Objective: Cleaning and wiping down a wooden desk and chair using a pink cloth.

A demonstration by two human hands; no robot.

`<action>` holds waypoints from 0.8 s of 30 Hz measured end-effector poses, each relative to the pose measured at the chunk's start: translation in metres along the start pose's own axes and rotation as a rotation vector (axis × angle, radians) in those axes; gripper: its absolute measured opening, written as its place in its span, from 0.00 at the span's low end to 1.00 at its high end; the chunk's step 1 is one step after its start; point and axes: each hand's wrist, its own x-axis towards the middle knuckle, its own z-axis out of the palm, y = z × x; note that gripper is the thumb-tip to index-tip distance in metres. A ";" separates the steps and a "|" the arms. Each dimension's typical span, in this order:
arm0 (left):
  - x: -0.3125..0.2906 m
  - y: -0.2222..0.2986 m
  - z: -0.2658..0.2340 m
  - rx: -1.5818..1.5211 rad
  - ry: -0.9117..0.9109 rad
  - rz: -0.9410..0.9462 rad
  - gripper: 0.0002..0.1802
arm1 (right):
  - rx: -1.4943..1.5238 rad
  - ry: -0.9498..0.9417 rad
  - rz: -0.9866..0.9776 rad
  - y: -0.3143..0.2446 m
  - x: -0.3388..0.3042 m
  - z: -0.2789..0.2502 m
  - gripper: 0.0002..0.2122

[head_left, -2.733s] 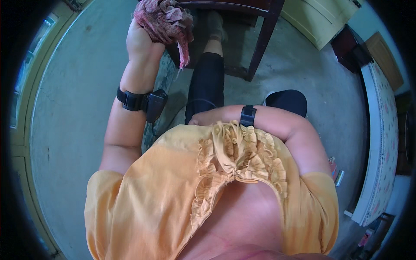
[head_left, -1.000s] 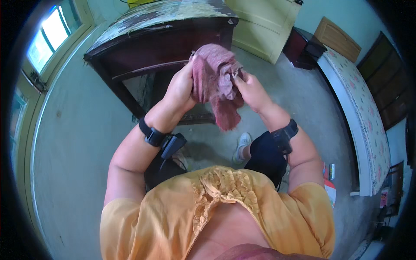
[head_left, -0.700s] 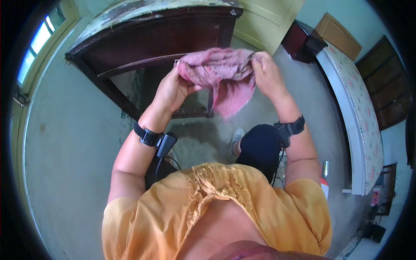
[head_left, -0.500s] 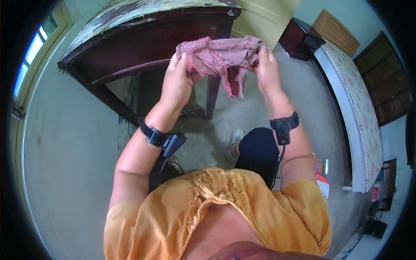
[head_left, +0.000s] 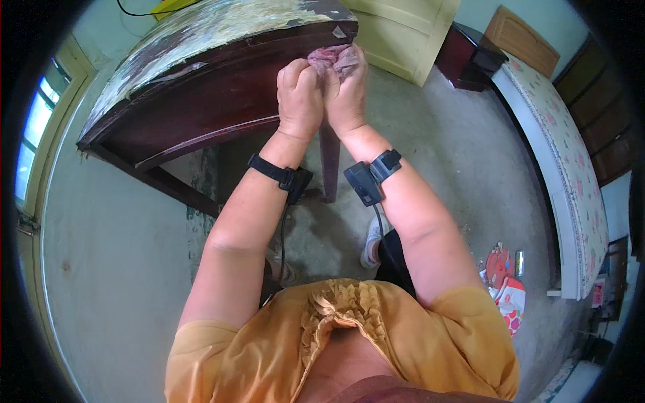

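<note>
A pink, worn rag (head_left: 334,60) is bunched up between my two hands, in front of the right end of a dark red wooden table (head_left: 222,104). My left hand (head_left: 299,97) is closed in a fist on the rag's left side. On its other side my right hand (head_left: 347,94) grips it, fingers wrapped round. The hands are side by side, almost touching. Much of the rag is hidden inside them. The table's top (head_left: 195,37) is covered with peeling, whitish material. Whether the rag touches the table edge I cannot tell.
A pale yellow door (head_left: 403,33) stands behind the table. To the right are a dark cabinet (head_left: 467,57), a wooden board (head_left: 523,41) and a bed with a floral cover (head_left: 557,134). Red and white packages (head_left: 507,299) and a small can (head_left: 519,262) lie on the floor.
The rag was stretched out between my spread hands; now it is bunched up. My hands have come together, the right one moving left, in front of the table's corner.
</note>
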 end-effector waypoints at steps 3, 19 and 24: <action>-0.014 -0.002 0.005 -0.012 0.009 0.013 0.11 | -0.016 0.004 -0.024 0.006 -0.010 -0.001 0.32; -0.067 0.032 -0.055 -0.210 -0.053 -0.270 0.10 | -0.157 -0.302 -0.257 -0.031 -0.065 -0.055 0.29; -0.002 -0.005 -0.074 0.159 0.064 0.031 0.17 | -0.345 -0.332 -0.847 -0.027 0.019 -0.020 0.26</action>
